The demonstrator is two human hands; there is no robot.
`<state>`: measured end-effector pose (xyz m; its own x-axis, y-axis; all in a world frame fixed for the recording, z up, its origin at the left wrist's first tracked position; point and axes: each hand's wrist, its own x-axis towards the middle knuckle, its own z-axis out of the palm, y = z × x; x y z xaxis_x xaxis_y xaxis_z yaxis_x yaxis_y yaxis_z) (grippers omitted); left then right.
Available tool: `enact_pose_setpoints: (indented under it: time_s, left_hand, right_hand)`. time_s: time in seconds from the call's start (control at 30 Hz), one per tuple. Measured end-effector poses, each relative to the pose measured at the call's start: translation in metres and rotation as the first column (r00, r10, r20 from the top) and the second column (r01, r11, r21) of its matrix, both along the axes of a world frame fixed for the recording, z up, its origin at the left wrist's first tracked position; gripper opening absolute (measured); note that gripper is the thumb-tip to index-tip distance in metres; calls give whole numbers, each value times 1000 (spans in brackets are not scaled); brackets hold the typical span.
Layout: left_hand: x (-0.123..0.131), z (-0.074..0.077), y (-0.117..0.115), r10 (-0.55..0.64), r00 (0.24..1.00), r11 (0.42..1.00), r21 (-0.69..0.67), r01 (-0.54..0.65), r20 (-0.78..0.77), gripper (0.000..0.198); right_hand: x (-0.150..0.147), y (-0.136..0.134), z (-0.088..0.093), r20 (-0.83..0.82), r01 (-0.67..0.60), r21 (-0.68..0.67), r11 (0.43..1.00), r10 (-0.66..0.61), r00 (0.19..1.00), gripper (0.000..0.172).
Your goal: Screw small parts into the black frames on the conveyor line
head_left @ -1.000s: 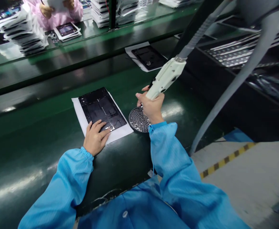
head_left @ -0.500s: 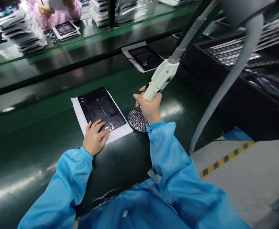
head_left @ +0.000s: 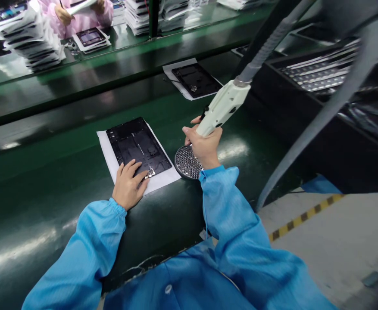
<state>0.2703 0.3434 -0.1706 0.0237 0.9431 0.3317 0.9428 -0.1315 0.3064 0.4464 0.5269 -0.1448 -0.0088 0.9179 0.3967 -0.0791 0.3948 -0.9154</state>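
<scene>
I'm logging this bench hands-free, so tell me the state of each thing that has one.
Near black panel, flat on a white sheet
Left hand, open, fingers over the panel's near edge
Right hand, closed around the pale tool
Pale tool, held, tilted
Round studded disc, on the bench, partly hidden
Far black panel, flat on another white sheet
Tall stack, layered, edges uneven

Open table [head_left: 36, 193] left of the panel [head_left: 137, 144]; passable strip between panel and ledge [head_left: 117, 58]. Left hand [head_left: 128, 185] blocks panel's near-left corner. Rightward: dish [head_left: 185, 162] just beside the paper [head_left: 163, 181], right hand [head_left: 206, 146] over it. Driver [head_left: 224, 105] slants up toward far panel [head_left: 197, 79]. Hose [head_left: 320, 118] and box [head_left: 295, 112] hem the right side.
</scene>
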Motion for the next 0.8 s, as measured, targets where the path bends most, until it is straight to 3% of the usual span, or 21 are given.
enact_pose_setpoints:
  time_s: [0.17, 0.4, 0.53, 0.8]
  left_hand:
    - [3, 1, 1, 83, 996, 996, -33, -84, -31, 33]
    - [5, 2, 1, 48, 998, 993, -105, -52, -40, 39]
    - [5, 4, 1, 24, 999, 991, -130, -28, -32, 43]
    - [10, 4, 2, 36, 999, 977, -211, -37, -8, 42]
  right_hand:
    - [-17, -21, 4, -125, -102, 55, 993, 108, 986, 24]
    - [-59, -77, 1, -78, -386, -88, 918, 379, 922, 25]
    - [-68, -92, -1, -62, -413, -118, 903, 408, 911, 25]
    - [-69, -95, -14, 3, -420, -99, 902, 422, 907, 21]
